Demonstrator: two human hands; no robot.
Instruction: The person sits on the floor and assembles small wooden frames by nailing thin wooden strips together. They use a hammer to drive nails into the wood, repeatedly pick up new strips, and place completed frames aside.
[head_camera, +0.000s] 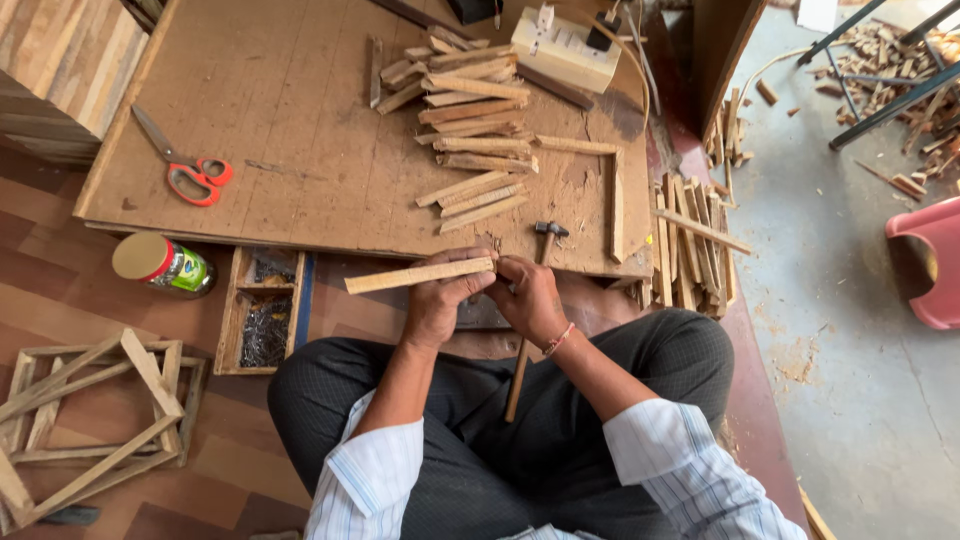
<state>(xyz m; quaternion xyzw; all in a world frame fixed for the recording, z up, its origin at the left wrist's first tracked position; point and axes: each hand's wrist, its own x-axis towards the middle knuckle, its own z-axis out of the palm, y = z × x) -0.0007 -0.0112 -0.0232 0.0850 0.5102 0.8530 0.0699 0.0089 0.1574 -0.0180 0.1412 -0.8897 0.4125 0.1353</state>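
Head view: left hand (436, 303) grips wooden strip (420, 275); green-labelled jar (165, 265) left.

Plywood board (290, 110) — scissors (185, 165), wood strips (470, 120).

Head cam, one view, straight down over my lap.
Looks from my head onto my hands and the surface (300, 120) just ahead; close in, floor at both edges.

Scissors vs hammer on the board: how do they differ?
The scissors lie flat at the board's left side, far from both hands; the hammer sits by the right hand, its handle hanging off the near edge. Scissors have red handles; the hammer's is bare wood. Neither is held.
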